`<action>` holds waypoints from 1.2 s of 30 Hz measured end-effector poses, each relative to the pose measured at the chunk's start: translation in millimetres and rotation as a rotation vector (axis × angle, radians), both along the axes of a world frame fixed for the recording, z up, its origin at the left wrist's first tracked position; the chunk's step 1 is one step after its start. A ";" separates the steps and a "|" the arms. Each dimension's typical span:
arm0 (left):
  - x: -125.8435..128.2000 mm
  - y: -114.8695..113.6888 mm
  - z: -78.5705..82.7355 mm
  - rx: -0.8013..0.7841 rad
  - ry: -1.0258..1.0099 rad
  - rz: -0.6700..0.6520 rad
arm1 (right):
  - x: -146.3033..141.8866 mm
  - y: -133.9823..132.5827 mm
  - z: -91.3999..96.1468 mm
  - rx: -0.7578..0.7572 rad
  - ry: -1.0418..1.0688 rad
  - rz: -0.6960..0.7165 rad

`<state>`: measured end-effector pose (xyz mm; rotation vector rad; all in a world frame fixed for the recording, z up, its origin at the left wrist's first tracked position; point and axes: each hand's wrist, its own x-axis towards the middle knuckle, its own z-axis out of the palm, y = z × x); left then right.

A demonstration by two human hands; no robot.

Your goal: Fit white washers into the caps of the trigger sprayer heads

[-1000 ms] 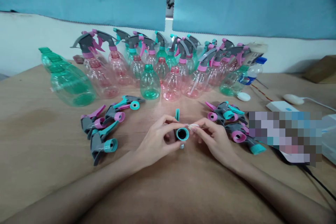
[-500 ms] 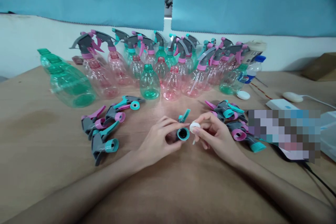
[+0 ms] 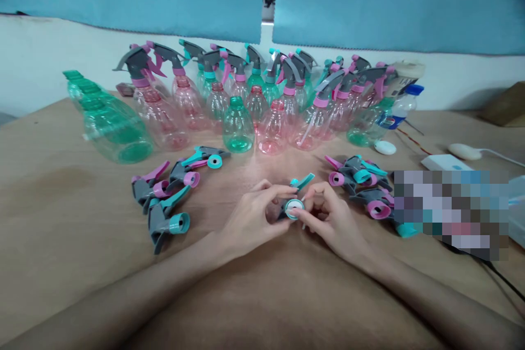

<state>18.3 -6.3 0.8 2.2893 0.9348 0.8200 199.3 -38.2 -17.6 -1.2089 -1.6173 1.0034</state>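
My left hand [image 3: 250,221] is closed around a grey and teal trigger spray head [image 3: 304,181]. Its teal collar faces me, and fingers cover much of the body. A small white disc [image 3: 293,206] sits inside the collar's mouth, with the thumb of my right hand [image 3: 334,221] on it. The other right fingers are curled near the trigger, and a thin white piece shows between them; I cannot make out what it is. More grey spray heads with pink or teal parts lie on both sides, a teal-collared one [image 3: 179,222] at left and a pink-collared one [image 3: 378,209] at right.
Several spray bottles stand along the back, some topped with trigger heads; an uncapped green bottle [image 3: 238,126] and pink bottle [image 3: 273,128] are in front. At right are a blue-capped bottle [image 3: 406,106], a white round lid [image 3: 385,147], a corded white mouse [image 3: 463,151] and a blurred-out object.
My right hand has brought the white disc left into the collar of the spray head; before, it was pinched beside the open, dark mouth. The whole view has shifted slightly.
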 end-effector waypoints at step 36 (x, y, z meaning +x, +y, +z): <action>-1.1 2.8 -1.6 0.153 0.020 -0.095 | 18.0 6.0 1.4 0.330 -0.341 0.091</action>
